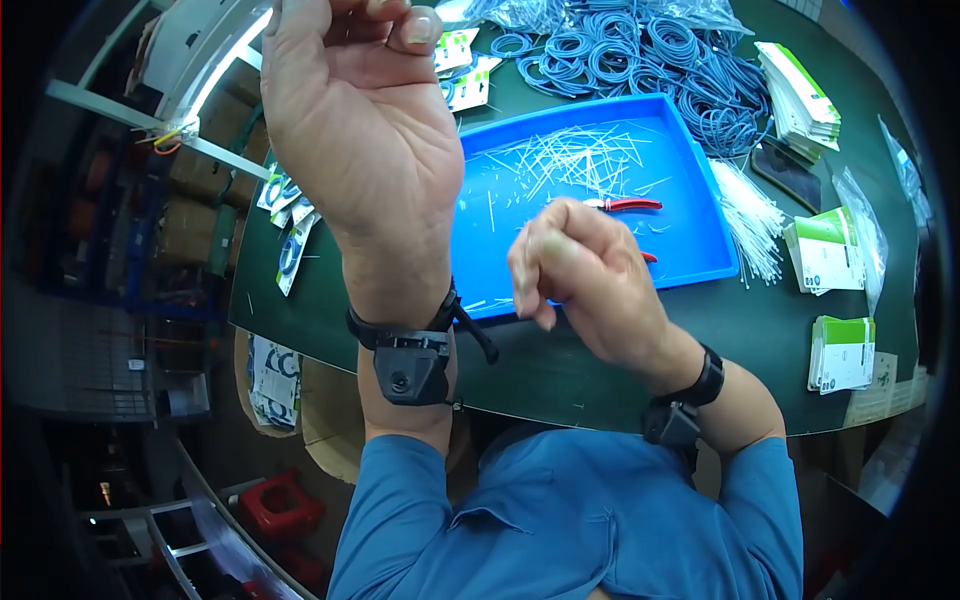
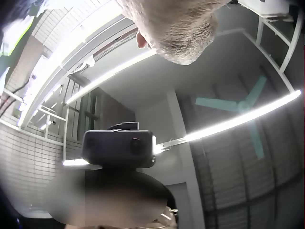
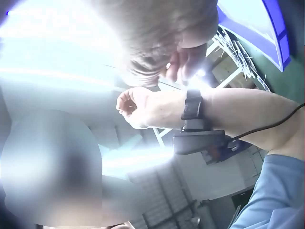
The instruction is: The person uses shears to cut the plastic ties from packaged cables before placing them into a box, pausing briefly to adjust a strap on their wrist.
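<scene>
My left hand is raised close to the head camera, palm turned toward it, fingers loosely curled and partly cut off by the top edge. No object shows in it. My right hand hovers at the near side of a blue tray, fingers loosely bent, with nothing visible in them. Inside the tray lie scattered thin white plastic strips and a red-handled cutting tool. Another red handle shows just beside my right hand. The right wrist view also shows my left hand with bent fingers.
Coiled blue-grey cables pile up behind the tray. To its right are a bundle of white strips, a dark phone and stacks of green-and-white cards. Carded blue cables lie at the left table edge.
</scene>
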Demonstrator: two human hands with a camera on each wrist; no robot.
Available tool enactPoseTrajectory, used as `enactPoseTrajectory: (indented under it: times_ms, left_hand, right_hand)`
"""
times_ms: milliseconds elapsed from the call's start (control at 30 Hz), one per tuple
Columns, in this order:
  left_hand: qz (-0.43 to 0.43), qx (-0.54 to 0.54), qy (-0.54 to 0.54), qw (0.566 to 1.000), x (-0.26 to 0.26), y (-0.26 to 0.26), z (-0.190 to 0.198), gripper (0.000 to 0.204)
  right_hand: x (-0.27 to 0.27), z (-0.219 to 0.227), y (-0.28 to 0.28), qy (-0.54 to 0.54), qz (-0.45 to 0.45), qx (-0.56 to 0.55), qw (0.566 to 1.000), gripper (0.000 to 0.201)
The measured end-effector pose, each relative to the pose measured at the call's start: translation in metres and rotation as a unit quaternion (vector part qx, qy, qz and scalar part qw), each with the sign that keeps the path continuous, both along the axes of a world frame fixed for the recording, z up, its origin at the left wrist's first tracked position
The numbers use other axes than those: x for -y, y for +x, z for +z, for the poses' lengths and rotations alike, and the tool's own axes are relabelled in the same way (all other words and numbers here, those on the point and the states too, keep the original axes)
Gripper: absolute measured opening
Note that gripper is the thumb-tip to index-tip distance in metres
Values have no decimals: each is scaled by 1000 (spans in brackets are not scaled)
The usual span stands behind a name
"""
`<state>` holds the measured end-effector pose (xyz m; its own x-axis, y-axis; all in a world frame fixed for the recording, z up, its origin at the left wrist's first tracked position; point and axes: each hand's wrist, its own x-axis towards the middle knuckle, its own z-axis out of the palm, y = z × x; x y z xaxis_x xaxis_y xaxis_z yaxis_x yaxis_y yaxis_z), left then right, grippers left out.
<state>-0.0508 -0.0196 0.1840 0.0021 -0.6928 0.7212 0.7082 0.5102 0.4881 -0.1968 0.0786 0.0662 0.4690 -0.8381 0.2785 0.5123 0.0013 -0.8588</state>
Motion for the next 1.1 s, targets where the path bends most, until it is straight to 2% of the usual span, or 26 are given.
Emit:
enactPoseTrajectory:
  times_ms: [67,100,200,467,633,733,767,867,1000,1100]
  left_hand:
    - [-15,13,-20,1000,-5,-5,-1,23]
    - [-17,21,-26,999,-6,-9,-1,23]
    - [-24,38,-42,998,-9,-21,-6,23]
    - [-30,88,-84,992,-20,-43,-20,24]
    - [-32,128,-118,984,-24,-51,-23,25]
    - [-22,145,-128,981,-28,-48,-26,26]
    - [-20,149,-124,981,-26,-48,-27,26]
    - [-18,160,-115,980,-29,-62,-36,26]
    - [-28,170,-100,980,-38,-66,-43,26]
    - [-38,177,-88,980,-33,-66,-45,26]
  right_hand:
    - [6,6,2,134,1,-44,990,17]
    - [7,6,3,135,-2,-42,990,17]
    - [6,3,6,248,120,11,961,19]
    - [12,1,-5,299,171,7,939,30]
    - [24,-3,-8,292,202,2,935,32]
    - [27,7,-19,126,185,-131,966,46]
    - [26,11,-21,126,189,-130,965,46]
    - [23,19,-29,96,126,-191,969,54]
    - [33,-8,-30,36,140,-251,957,40]
    - [29,17,-39,35,110,-282,953,40]
